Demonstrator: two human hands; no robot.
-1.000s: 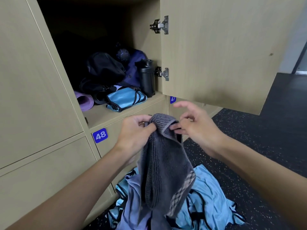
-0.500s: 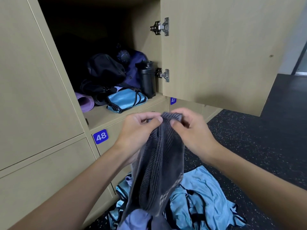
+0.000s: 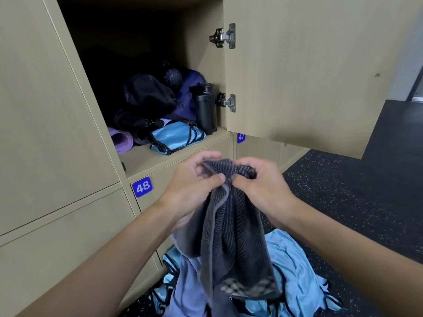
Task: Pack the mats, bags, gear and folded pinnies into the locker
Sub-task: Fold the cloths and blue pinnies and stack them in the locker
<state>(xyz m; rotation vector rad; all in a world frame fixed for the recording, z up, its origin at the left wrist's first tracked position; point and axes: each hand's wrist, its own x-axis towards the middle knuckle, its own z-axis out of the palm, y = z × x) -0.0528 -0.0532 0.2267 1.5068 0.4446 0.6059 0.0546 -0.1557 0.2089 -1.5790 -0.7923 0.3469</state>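
A dark grey ribbed towel (image 3: 233,243) hangs in front of me, pinched along its top edge by my left hand (image 3: 192,191) and my right hand (image 3: 261,188), which sit close together. Behind them the open locker (image 3: 146,161) holds a rolled purple mat (image 3: 121,140), a black bag (image 3: 146,97), a dark blue bag (image 3: 190,97), a spiky dark ball (image 3: 172,75), a black bottle (image 3: 206,108) and a folded light blue pinny (image 3: 176,138). On the floor below the towel lies a heap of loose light blue pinnies (image 3: 295,271) with a lilac cloth (image 3: 187,287).
The locker door (image 3: 320,65) stands swung open to the right, over the speckled dark floor (image 3: 354,202). Shut locker fronts fill the left side, one below labelled 48 (image 3: 142,186) and another 47 (image 3: 240,137).
My hands have drawn together on the towel's top edge, and the towel has bunched and folded lengthwise, its checked end swinging up from the pile.
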